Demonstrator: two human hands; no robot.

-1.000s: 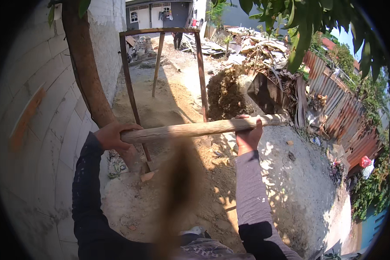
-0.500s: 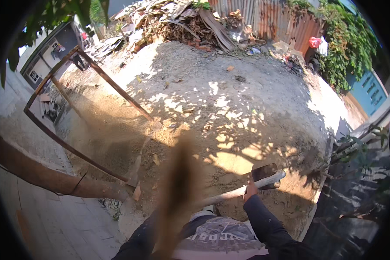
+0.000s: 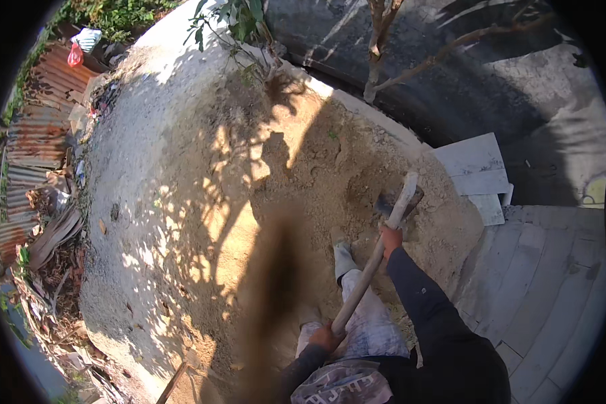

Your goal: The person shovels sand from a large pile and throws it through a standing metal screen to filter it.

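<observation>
A hoe with a pale wooden handle [image 3: 361,294] slants from near my waist up to the right. Its dark metal blade [image 3: 386,204] lies at the far end, low over or against the sandy soil; whether it is dug in I cannot tell. My right hand [image 3: 392,240] is wrapped round the upper handle, a short way below the blade. Lower down, my left hand [image 3: 325,338] grips the handle close to my legs. Loose sandy soil [image 3: 316,165] surrounds the blade, with a hollow just left of it. My foot [image 3: 344,259] stands on the soil beside the handle.
Concrete paving [image 3: 525,276] borders the mound at right. Pale flat boards [image 3: 473,168] lie at its edge, near a thin tree trunk [image 3: 374,71]. Rusty corrugated sheets [image 3: 37,141] and debris line the left. A brown blur [image 3: 273,289] hides part of the middle.
My view has swung to the right, bringing the paving and boards in. The hoe now points further up and away from me. My left hand, hidden before, shows on the handle.
</observation>
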